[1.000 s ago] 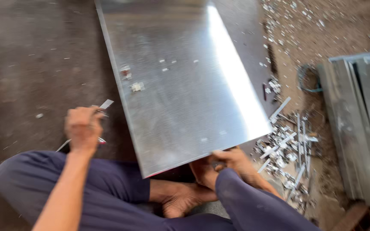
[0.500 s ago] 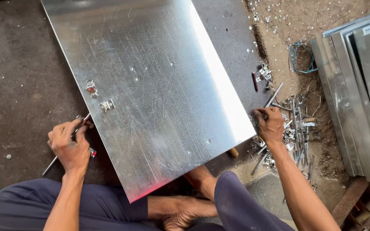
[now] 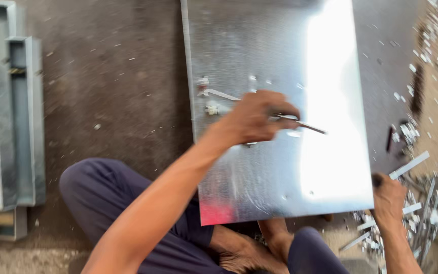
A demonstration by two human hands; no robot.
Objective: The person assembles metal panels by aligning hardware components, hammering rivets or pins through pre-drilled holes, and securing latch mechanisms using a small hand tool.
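Place: a sheet-metal workshop, with the work done on the ground.
Floor: dark, gritty concrete floor (image 3: 107,101), speckled with bits of metal.
Centre: a large galvanised steel sheet (image 3: 275,167) lying flat.
9 o'clock: folded metal channels (image 3: 6,127) stacked.
4 o'clock: a heap of metal offcuts (image 3: 416,213).

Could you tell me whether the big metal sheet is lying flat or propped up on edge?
Flat: the metal sheet faces the camera broadside on the floor, the left hand above it.

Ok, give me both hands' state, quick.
Left hand: closed on a thin metal strip over the metal sheet.
Right hand: closed, contents hidden.
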